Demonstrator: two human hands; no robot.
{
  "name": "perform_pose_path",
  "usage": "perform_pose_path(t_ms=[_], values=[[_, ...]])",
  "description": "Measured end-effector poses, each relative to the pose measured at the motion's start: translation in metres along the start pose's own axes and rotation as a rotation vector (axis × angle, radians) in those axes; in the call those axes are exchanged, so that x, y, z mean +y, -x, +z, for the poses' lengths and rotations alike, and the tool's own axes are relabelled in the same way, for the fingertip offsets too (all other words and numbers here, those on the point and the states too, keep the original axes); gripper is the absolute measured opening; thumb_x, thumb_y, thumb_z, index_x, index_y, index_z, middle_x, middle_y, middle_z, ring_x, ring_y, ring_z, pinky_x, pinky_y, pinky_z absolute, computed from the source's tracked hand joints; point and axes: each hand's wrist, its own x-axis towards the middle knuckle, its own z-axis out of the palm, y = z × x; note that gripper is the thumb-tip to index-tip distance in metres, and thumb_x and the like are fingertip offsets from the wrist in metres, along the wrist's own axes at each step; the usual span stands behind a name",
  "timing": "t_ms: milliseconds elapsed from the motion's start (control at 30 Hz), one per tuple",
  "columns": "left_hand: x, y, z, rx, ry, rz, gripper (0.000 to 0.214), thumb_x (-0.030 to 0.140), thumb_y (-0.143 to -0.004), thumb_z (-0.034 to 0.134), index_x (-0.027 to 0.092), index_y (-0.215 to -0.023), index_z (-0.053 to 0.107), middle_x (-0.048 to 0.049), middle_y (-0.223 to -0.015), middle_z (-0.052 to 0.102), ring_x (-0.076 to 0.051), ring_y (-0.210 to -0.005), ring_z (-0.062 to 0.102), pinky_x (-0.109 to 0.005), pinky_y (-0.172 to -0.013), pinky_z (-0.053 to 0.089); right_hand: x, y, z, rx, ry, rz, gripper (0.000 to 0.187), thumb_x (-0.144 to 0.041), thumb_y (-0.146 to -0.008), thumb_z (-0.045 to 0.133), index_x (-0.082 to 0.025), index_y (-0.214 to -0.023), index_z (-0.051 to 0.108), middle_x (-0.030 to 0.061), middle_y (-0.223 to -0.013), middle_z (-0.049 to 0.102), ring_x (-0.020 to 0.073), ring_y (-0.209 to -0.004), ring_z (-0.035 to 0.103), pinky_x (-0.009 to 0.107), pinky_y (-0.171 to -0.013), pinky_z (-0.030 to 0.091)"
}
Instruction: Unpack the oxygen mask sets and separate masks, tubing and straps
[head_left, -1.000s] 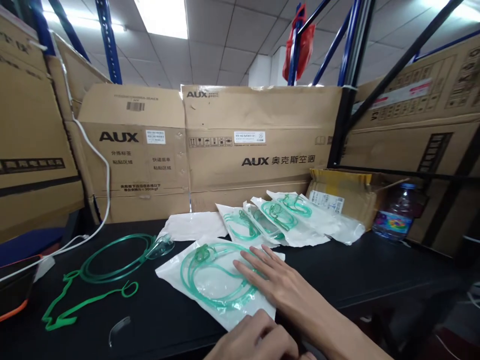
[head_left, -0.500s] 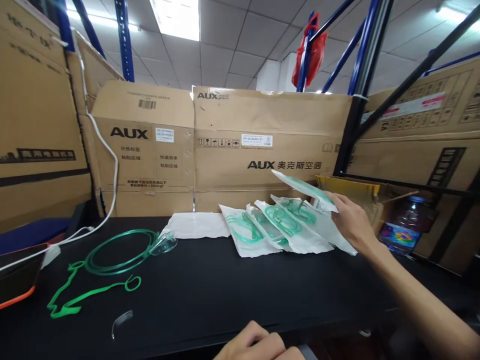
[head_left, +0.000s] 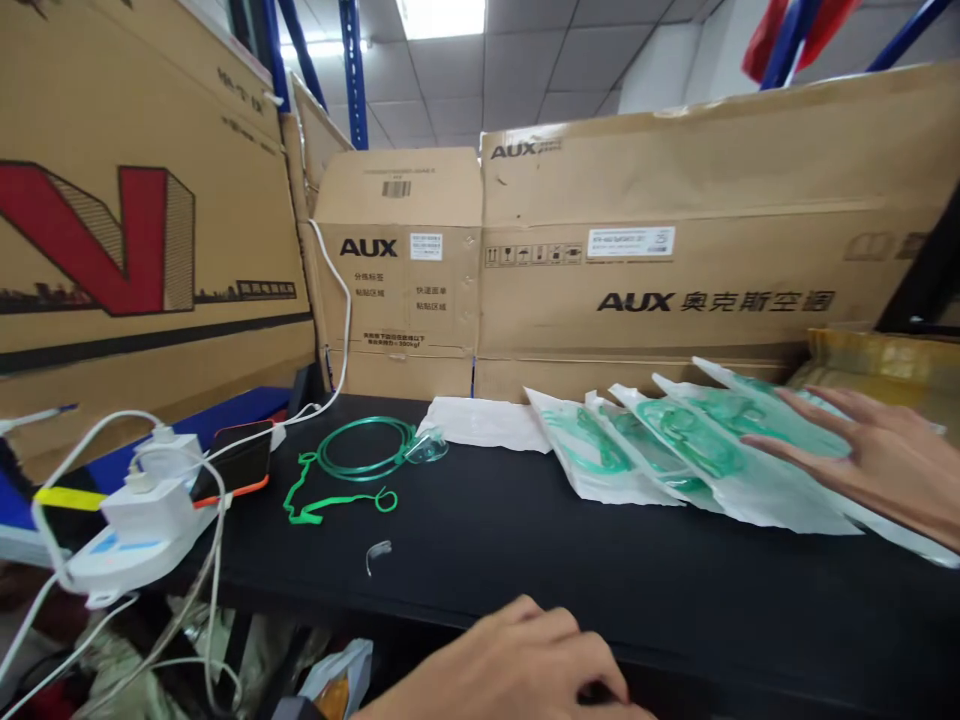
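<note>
Cardboard cartons (head_left: pixel 675 250) printed AUX stand as a wall along the back of the black desk (head_left: pixel 525 540), with another big carton closing off the left.

Sealed pouches lie in an overlapping row at the right of the desk, each holding a coil of green tubing: the leftmost pouch (head_left: pixel 592 450), a middle pouch (head_left: pixel 690 440) and the top pouch (head_left: pixel 757 410) furthest right. A flat white pouch (head_left: pixel 484 422) lies just left of the row near the cartons; I cannot tell what it holds. A yellow padded parcel (head_left: pixel 877 365) sits behind the row at the right edge.

My right grip (head_left: pixel 877 460) comes in from the right, palm down, fingers spread and straight, resting flat on the top pouch and pinching nothing. My left grip (head_left: pixel 517 660) sits at the near edge of the desk, knuckles up, fingers curled under; I cannot tell whether it closes on anything.

Loose green tubing (head_left: pixel 364 450) lies coiled on the left part of the desk, a green strap (head_left: pixel 315 500) just in front of it and a small clear piece (head_left: pixel 377 553) nearer me. Bare black desk runs between that tubing and the pouches, and from the pouches to the near edge. At the left corner a phone (head_left: pixel 240 460) in an orange case rests by a white power strip (head_left: pixel 135 520) with cables.
</note>
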Motion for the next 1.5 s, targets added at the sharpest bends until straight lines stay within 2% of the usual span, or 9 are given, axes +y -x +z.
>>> perform_pose_path(t_ms=[133, 333, 567, 700, 833, 967, 1100, 1300, 1500], values=[[-0.014, 0.048, -0.025, 0.112, -0.006, -0.246, 0.023, 0.02, -0.103, 0.056, 0.024, -0.122, 0.068, -0.0017, -0.106, 0.072, -0.018, -0.093, 0.068, -0.03, -0.085, 0.055, -0.085, -0.018, 0.019, 0.009, 0.022, -0.054, 0.05, -0.059, -0.096, 0.049, -0.03, -0.134, 0.065, 0.0136, -0.14, 0.064, 0.0434, -0.128, 0.061, 0.064, -0.108, 0.048], [-0.054, 0.127, -0.061, 0.194, -0.051, -0.526, 0.037, 0.014, -0.105, 0.041, 0.032, -0.127, 0.065, -0.0032, -0.124, 0.066, -0.018, -0.113, 0.065, -0.028, -0.097, 0.055, -0.214, -0.063, 0.076, -0.317, -0.181, -0.362, 0.042, -0.038, -0.104, 0.049, -0.022, -0.14, 0.063, 0.0147, -0.147, 0.06, 0.0339, -0.132, 0.061, 0.054, -0.11, 0.05], [-0.069, 0.147, -0.061, 0.059, 0.038, -0.64, 0.028, 0.028, -0.106, 0.051, 0.036, -0.128, 0.066, -0.0011, -0.131, 0.066, -0.02, -0.123, 0.062, -0.032, -0.108, 0.05, -0.29, -0.109, 0.149, -0.49, -0.301, -0.463, 0.048, -0.031, -0.103, 0.06, -0.017, -0.148, 0.053, 0.0182, -0.147, 0.058, 0.032, -0.13, 0.06, 0.051, -0.108, 0.05], [-0.068, 0.131, -0.059, 0.057, 0.099, -0.656, 0.017, 0.026, -0.104, 0.053, 0.028, -0.106, 0.07, -0.0017, -0.112, 0.071, -0.02, -0.109, 0.065, -0.03, -0.097, 0.053, -0.301, -0.107, 0.164, -0.551, -0.363, -0.436, 0.036, -0.035, -0.101, 0.065, -0.018, -0.132, 0.062, 0.0112, -0.134, 0.065, 0.0274, -0.118, 0.066, 0.052, -0.101, 0.054], [-0.068, 0.119, -0.054, 0.116, 0.119, -0.678, 0.022, 0.023, -0.105, 0.048, 0.024, -0.092, 0.066, -0.0021, -0.104, 0.07, -0.019, -0.103, 0.065, -0.03, -0.094, 0.051, -0.298, -0.089, 0.15, -0.581, -0.437, -0.386, 0.031, -0.024, -0.1, 0.064, -0.017, -0.13, 0.061, 0.0109, -0.126, 0.067, 0.0261, -0.111, 0.067, 0.047, -0.096, 0.055], [-0.07, 0.107, -0.05, 0.18, 0.141, -0.704, 0.022, 0.024, -0.107, 0.044, 0.025, -0.095, 0.063, -0.0017, -0.113, 0.069, -0.02, -0.114, 0.064, -0.029, -0.099, 0.049, -0.286, -0.061, 0.124, -0.61, -0.526, -0.311, 0.035, -0.013, -0.097, 0.062, -0.02, -0.131, 0.063, 0.0131, -0.125, 0.067, 0.0276, -0.118, 0.063, 0.043, -0.101, 0.05], [-0.071, 0.088, -0.049, 0.221, 0.159, -0.693, 0.02, 0.029, -0.107, 0.044, 0.025, -0.097, 0.061, -0.002, -0.116, 0.069, -0.02, -0.113, 0.065, -0.03, -0.101, 0.047, -0.274, -0.029, 0.101, -0.595, -0.604, -0.108, 0.035, -0.035, -0.1, 0.062, -0.03, -0.135, 0.062, 0.0077, -0.132, 0.065, 0.0269, -0.126, 0.058, 0.044, -0.106, 0.046], [-0.072, 0.06, -0.051, 0.186, 0.181, -0.598, 0.018, 0.031, -0.106, 0.049, 0.025, -0.102, 0.065, -0.0029, -0.118, 0.07, -0.022, -0.113, 0.065, -0.034, -0.103, 0.048, -0.266, -0.01, 0.078, -0.589, -0.656, 0.155, 0.039, -0.036, -0.089, 0.07, -0.026, -0.127, 0.072, 0.0061, -0.106, 0.074, 0.0245, -0.093, 0.067, 0.038, -0.083, 0.052], [-0.071, 0.037, -0.055, 0.118, 0.129, -0.542, 0.019, 0.035, -0.105, 0.056, 0.029, -0.118, 0.067, 0.0002, -0.122, 0.071, -0.022, -0.115, 0.064, -0.035, -0.103, 0.048, -0.268, -0.013, 0.057, -0.623, -0.73, 0.239, 0.034, -0.039, -0.088, 0.068, -0.022, -0.115, 0.078, 0.0027, -0.087, 0.076, 0.0201, -0.077, 0.065, 0.031, -0.07, 0.048]])
